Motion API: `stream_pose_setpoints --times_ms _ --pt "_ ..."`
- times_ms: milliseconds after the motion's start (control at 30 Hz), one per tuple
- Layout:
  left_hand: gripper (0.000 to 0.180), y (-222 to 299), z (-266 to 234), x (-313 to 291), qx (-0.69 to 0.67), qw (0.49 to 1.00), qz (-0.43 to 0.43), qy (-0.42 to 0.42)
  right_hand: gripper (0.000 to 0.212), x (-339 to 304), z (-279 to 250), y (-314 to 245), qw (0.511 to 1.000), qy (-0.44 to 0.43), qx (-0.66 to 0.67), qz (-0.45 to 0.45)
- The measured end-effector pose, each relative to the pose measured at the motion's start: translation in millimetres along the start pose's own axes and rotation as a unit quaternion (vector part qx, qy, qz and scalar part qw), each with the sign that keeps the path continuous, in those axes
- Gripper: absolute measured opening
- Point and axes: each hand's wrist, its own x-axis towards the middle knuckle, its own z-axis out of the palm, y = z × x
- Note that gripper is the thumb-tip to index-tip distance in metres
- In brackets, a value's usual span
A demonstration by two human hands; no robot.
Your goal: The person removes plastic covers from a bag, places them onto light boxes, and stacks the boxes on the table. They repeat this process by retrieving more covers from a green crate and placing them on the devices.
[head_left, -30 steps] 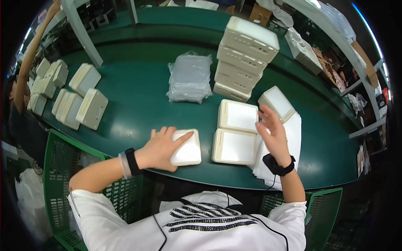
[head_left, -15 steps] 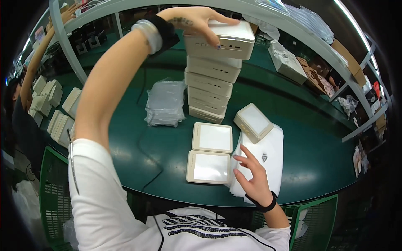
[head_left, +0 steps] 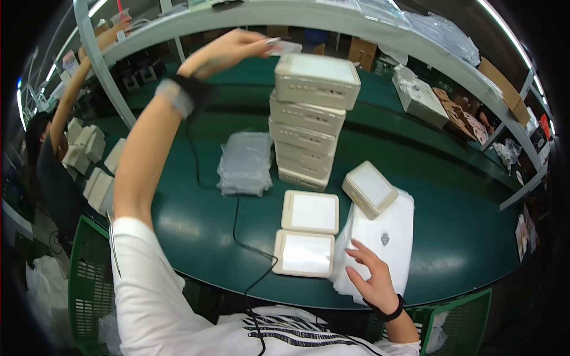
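My left hand (head_left: 234,48) is raised at the far side, just left of the top of a tall stack of cream-coloured box-shaped devices (head_left: 317,88). Its fingertips are pinched together at a small translucent plastic piece (head_left: 288,47), too blurred to name exactly. My right hand (head_left: 378,286) hovers at the near right with fingers apart and nothing in them. Below it lies a pile of white bags (head_left: 395,237). A single cream device (head_left: 370,188) rests tilted on the bags' far edge. Two flat cream panels with white faces (head_left: 310,212) lie left of the right hand.
A pile of clear plastic bags (head_left: 244,163) sits left of the stack. A black cable (head_left: 236,222) crosses the green table (head_left: 463,237). Overhead runs a grey shelf beam (head_left: 237,18). Green crates (head_left: 89,285) stand at the near edge. Another person (head_left: 56,160) works at the far left.
My left hand has come off the top device and moved left, its fingers closing from a spread to a pinch. My right hand stays over the white bags. The whole view has shifted slightly.
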Motion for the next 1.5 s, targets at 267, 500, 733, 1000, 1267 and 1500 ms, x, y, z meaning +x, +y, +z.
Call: stream_pose_setpoints --times_ms 267,500,733,1000,1267,1500 --pt "0.048 23.7 45.4 -239.0 0.074 0.968 -0.188 -0.146 0.034 2.4 1.3 -18.0 0.989 -0.116 -0.018 0.093" --pt "0.05 44.4 135.0 -327.5 -0.266 0.901 -0.17 -0.298 0.031 73.0 34.1 -66.8 0.947 -0.284 0.07 0.133" --pt "0.044 47.6 166.9 -362.2 -0.504 0.821 -0.151 -0.223 0.025 255.7 71.3 -181.7 0.938 -0.216 0.273 0.005" --pt "0.041 49.7 153.1 -370.1 -0.551 0.807 -0.21 -0.025 0.052 471.6 68.4 -261.7 0.856 0.002 0.502 0.125" --pt "0.037 49.0 145.9 -369.4 -0.394 0.888 -0.207 0.113 0.041 473.6 66.6 -259.1 0.931 0.096 0.338 0.095" --pt "0.036 43.1 157.8 -376.6 -0.358 0.912 -0.182 0.084 0.025 462.3 93.0 -252.3 0.852 0.079 0.513 -0.065"
